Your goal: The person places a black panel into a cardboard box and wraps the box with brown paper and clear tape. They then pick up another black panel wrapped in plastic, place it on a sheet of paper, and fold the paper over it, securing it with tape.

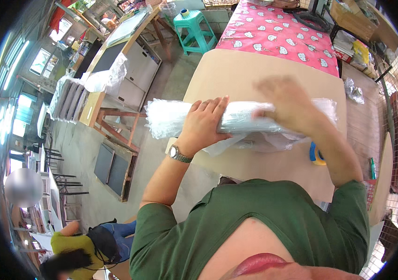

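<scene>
Head view, plastic bundle (245,117), long, whitish, translucent, shiny, crinkled ends.

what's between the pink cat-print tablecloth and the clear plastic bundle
In the head view, tan board separates the pink cat-print tablecloth from the clear plastic bundle; the blurred right hand shows over part of that board.

A turquoise plastic stool (194,29) stands at twelve o'clock on the grey concrete floor (75,151), near a concrete-block wall (218,17). A pink cat-print cloth (273,29) spreads at one o'clock, and a cardboard box (352,19) sits at two. Towards eleven runs a wood-edged counter (131,33) above pale cabinet doors (136,70). Daylit windows (40,61) and a glowing fluorescent tube (16,65) brighten ten o'clock.
</scene>
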The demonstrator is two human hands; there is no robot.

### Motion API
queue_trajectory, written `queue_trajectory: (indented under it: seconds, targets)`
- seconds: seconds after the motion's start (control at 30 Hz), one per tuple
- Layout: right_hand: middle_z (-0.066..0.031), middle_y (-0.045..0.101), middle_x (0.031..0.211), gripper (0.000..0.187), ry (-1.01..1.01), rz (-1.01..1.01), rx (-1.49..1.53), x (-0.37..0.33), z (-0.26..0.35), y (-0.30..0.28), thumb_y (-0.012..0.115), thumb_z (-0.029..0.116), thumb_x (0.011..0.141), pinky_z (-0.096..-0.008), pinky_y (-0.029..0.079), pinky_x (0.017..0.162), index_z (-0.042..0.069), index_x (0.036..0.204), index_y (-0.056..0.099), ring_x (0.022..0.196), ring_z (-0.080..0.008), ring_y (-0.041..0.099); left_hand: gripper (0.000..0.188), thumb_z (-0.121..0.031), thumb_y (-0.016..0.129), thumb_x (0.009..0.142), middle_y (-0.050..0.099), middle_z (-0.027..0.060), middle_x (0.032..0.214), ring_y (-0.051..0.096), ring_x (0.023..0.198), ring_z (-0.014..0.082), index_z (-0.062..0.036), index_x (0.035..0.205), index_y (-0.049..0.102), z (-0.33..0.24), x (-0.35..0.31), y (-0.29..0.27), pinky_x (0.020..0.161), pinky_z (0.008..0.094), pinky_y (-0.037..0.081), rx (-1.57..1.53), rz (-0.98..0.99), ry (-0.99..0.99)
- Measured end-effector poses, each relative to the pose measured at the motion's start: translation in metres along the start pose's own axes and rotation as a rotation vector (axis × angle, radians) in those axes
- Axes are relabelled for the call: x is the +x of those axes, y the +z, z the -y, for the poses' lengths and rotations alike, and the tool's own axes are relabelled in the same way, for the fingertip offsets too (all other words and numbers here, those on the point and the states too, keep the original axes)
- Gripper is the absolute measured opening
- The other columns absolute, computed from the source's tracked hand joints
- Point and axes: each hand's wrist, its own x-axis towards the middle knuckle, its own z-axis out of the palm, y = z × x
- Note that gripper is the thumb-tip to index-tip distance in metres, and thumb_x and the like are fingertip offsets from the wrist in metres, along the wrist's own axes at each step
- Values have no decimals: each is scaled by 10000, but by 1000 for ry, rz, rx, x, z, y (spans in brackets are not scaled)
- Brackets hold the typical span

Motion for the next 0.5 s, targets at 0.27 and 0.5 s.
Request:
queue_trajectory:
  seconds: [0.27, 0.5]
  targets:
    - [-160, 488, 1324, 660, 537, 254, -182, 26, -17, 48, 325, 565, 930, -415, 370, 1011, 105, 1402, 354, 1191, -347, 486, 1058, -521, 744, 622, 405, 182, 1378, 389, 1273, 333, -47, 1426, 246, 11, 23, -4, 1053, 458, 298, -21, -47, 92]
    - [-176, 553, 1239, 681, 694, 474, 15, 40, -4, 47, 313, 595, 917, -407, 403, 964, 67, 1310, 487, 1165, -315, 510, 958, -491, 747, 634, 384, 126, 1414, 441, 1225, 330, -142, 1416, 318, 63, -1, -11, 996, 502, 343, 70, -9, 170]
